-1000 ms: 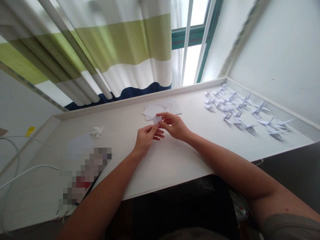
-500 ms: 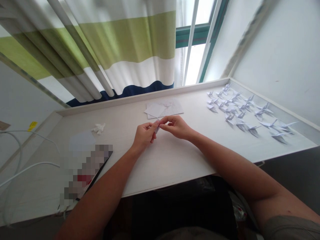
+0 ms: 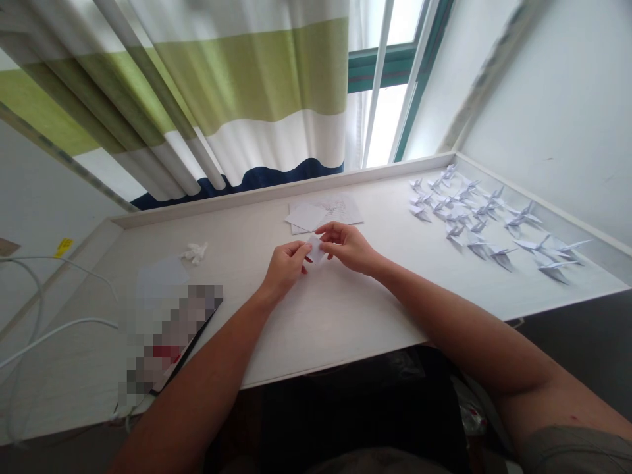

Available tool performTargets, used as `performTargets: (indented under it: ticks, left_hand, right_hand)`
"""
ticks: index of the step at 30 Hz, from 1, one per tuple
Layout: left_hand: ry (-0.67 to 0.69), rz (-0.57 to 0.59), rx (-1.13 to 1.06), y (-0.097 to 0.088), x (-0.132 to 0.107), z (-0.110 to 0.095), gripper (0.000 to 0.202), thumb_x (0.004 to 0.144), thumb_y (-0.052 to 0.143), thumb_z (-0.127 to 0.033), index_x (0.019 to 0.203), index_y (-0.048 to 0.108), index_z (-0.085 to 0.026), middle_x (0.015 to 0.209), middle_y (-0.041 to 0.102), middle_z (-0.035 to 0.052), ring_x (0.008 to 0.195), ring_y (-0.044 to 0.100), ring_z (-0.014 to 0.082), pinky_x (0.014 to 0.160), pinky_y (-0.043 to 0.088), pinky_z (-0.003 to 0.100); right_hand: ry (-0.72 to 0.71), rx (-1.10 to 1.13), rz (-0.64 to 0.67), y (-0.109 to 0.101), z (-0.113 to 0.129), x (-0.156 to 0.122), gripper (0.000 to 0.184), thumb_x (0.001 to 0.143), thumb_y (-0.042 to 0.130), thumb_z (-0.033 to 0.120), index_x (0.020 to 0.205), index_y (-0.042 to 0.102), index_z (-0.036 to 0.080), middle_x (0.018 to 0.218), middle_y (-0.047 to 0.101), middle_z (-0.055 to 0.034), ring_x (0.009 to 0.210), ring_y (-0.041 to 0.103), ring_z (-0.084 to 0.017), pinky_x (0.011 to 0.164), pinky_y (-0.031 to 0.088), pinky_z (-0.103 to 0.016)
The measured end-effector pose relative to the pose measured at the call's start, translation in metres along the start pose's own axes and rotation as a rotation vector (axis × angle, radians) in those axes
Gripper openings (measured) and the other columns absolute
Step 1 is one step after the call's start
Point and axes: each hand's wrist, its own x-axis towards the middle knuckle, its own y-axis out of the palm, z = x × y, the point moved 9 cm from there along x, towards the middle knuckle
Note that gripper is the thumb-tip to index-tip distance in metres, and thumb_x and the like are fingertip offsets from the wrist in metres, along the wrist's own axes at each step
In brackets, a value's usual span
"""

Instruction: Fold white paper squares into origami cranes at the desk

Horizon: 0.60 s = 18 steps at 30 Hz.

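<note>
A small folded piece of white paper (image 3: 316, 250) is held between my two hands, a little above the table. My left hand (image 3: 286, 266) pinches its left edge between thumb and fingers. On the other edge, my right hand (image 3: 348, 247) grips it with thumb and forefinger, the remaining fingers curled behind. Just beyond my hands lie a square white sheet (image 3: 305, 216) and a printed paper (image 3: 348, 209) under it. At the right, several folded paper cranes (image 3: 457, 214) stand grouped on the table.
The white table (image 3: 316, 336) has a raised rim at the back and right. To the left are a crumpled tissue (image 3: 195, 253), white sheets (image 3: 160, 280), a blurred-out flat object (image 3: 172, 342) and white cables (image 3: 54, 336). A striped curtain (image 3: 257, 85) hangs behind.
The folded paper has turned so that its flat face now shows as a diamond between my hands. My right fingers have opened out slightly and shifted along its edge.
</note>
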Motion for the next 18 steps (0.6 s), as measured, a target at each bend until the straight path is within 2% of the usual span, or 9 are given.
performTargets:
  ticks: [3, 7, 12, 18]
  left_hand:
    - [0.035, 0.056, -0.061, 0.005, 0.0, -0.002, 0.032, 0.084, 0.076, -0.048, 0.081, 0.077, -0.016, 0.076, 0.075, 0.0059, 0.067, 0.07, 0.0174, 0.055, 0.054, 0.025]
    - [0.073, 0.001, -0.132, 0.001, 0.0, -0.005, 0.038, 0.078, 0.087, -0.047, 0.097, 0.076, -0.016, 0.069, 0.077, 0.0044, 0.06, 0.071, 0.0173, 0.053, 0.054, 0.025]
    - [0.123, -0.009, -0.193, 0.001, -0.001, -0.012, 0.036, 0.077, 0.089, -0.041, 0.101, 0.077, -0.017, 0.066, 0.076, 0.0019, 0.057, 0.07, 0.0162, 0.054, 0.057, 0.026]
    - [0.119, -0.025, -0.261, 0.0, -0.005, -0.017, 0.021, 0.078, 0.084, -0.034, 0.091, 0.08, -0.018, 0.079, 0.081, 0.0037, 0.068, 0.075, 0.0179, 0.062, 0.064, 0.03]
  right_hand:
    - [0.021, 0.048, 0.016, 0.001, -0.001, 0.0, 0.023, 0.08, 0.081, 0.03, 0.098, 0.075, 0.017, 0.081, 0.074, -0.0027, 0.07, 0.067, -0.015, 0.064, 0.06, -0.03]
    - [0.01, 0.1, -0.007, -0.001, 0.001, 0.0, 0.021, 0.079, 0.084, 0.034, 0.088, 0.075, 0.017, 0.077, 0.074, -0.0018, 0.063, 0.066, -0.013, 0.062, 0.058, -0.029]
    - [0.004, 0.194, -0.005, 0.002, 0.003, -0.001, 0.02, 0.078, 0.083, 0.03, 0.093, 0.076, 0.019, 0.073, 0.073, 0.0005, 0.065, 0.068, -0.014, 0.065, 0.06, -0.03]
    - [-0.014, 0.272, 0.018, 0.005, 0.009, -0.002, 0.015, 0.078, 0.083, 0.031, 0.083, 0.075, 0.019, 0.078, 0.076, -0.0014, 0.074, 0.071, -0.016, 0.073, 0.063, -0.033]
